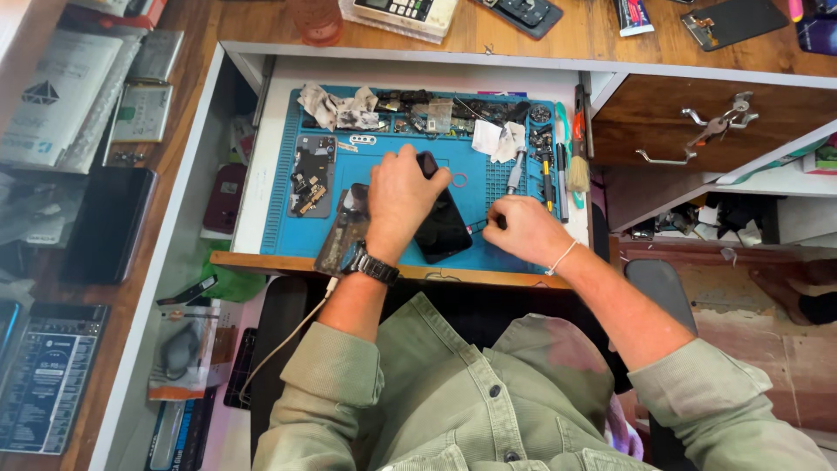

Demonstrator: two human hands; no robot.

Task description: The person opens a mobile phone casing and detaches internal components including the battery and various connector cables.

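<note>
My left hand (403, 194) presses down on a black smartphone (445, 231) that lies on a blue repair mat (475, 170), fingers curled over its top end. My right hand (521, 228) sits just right of the phone, pinching a thin dark tool (479, 227) whose tip points at the phone's right edge. A watch is on my left wrist, a thin white band on my right. Left of my left hand lies an opened phone frame (312, 174) with exposed parts. Another dark, flat phone part (342, 237) lies under my left wrist.
Crumpled wipes (338, 108), small parts, screwdrivers and a brush (577, 166) line the mat's top and right edge. A wooden drawer with keys (697, 131) is at right. A dark tablet (109, 222) and packages lie on the left counter. A calculator (401, 10) sits above.
</note>
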